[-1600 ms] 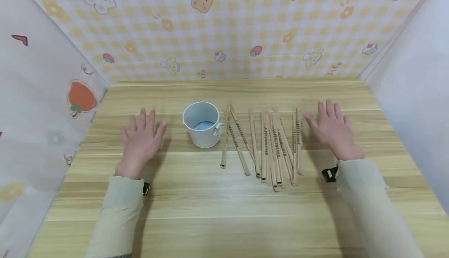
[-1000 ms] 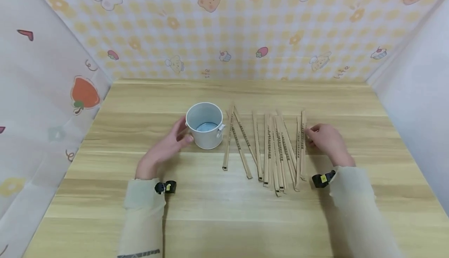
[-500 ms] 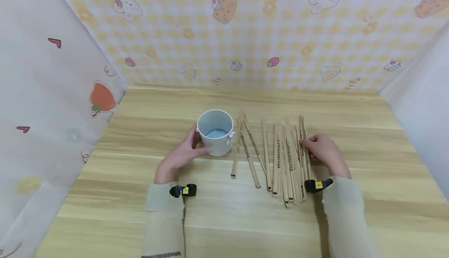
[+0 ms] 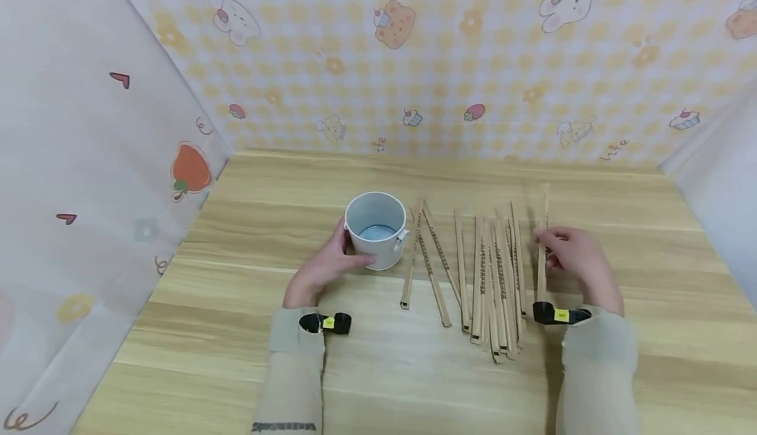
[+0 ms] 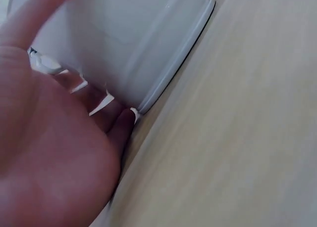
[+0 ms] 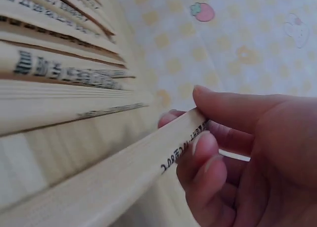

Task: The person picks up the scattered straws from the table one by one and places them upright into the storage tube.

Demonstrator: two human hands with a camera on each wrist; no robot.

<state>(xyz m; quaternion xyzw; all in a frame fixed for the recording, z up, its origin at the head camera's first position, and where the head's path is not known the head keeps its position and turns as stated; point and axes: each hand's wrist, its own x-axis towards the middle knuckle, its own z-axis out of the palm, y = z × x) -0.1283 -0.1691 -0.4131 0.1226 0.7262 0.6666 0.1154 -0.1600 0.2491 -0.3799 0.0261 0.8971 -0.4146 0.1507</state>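
- Head view: principal hazard is rotation of the printed paper-wrapped stick (image 4: 542, 267). My right hand (image 4: 581, 261) pinches it at one spot only, so a smooth wrapper or light pressure could let it swivel or slip.
- Second hazard: the stick's near end runs down to my wrist camera (image 4: 558, 315) and could snag there if I turn the wrist. Whether they touch, I cannot tell.
- Third hazard: swinging the stick low to my left could drag the other wrapped sticks (image 4: 477, 284), which overlap loosely on the surface (image 4: 408, 389).
- Fourth hazard: uneven pressure from my left hand (image 4: 325, 267) could tip or slide the white pail (image 4: 383, 251) into the crossed sticks just beside it.
- Right hand, state: closed to a pinch, thumb on one side of the stick, curled fingers on the other.
- Left hand, state: curved round the pail's left side, thumb along the front wall, remaining fingers bent behind; base upright on the surface.
- Position: the held stick lies between thumb and fingertips, extending past them toward the far wall and back toward my wrist. It is apart from the pile, to its right; the pail is well apart, beyond the pile.
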